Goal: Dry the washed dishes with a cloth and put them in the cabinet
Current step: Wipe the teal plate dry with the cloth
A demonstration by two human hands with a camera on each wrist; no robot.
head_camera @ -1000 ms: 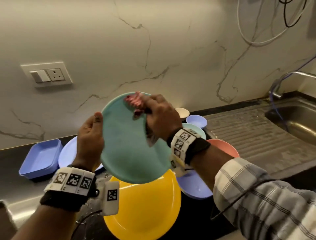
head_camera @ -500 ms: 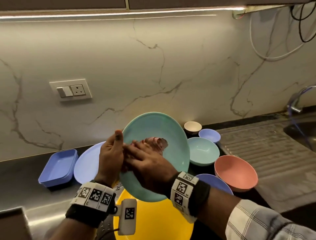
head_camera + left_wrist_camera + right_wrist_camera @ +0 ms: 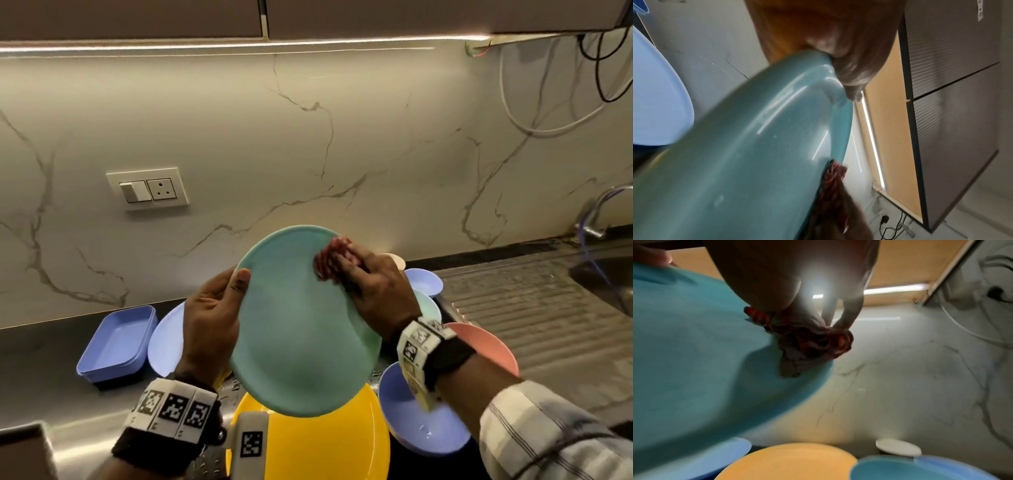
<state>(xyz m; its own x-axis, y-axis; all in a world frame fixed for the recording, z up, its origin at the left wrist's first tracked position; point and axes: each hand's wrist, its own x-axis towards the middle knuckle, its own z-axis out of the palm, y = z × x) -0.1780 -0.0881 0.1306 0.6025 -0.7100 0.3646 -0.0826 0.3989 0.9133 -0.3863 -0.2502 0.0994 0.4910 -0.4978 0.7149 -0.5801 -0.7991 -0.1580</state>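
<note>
Head view: teal plate (image 3: 301, 325) held tilted above the counter (image 3: 44, 349), over a yellow plate (image 3: 318, 442). Left hand (image 3: 210, 318) grips its left rim, thumb on the near face, fingers curled behind. Right hand (image 3: 370, 284) presses a bunched red-and-white cloth (image 3: 334, 251) against the plate's upper right edge, fingers curled round it. Right wrist view: cloth (image 3: 809, 344) wadded at the plate rim. On the counter: blue tray (image 3: 116, 342), pale blue plate (image 3: 168, 342), blue bowl (image 3: 421, 428), pink bowl (image 3: 486, 346), smaller bowls behind. Upper cabinet (image 3: 137, 17) doors closed above the marble wall.
</note>
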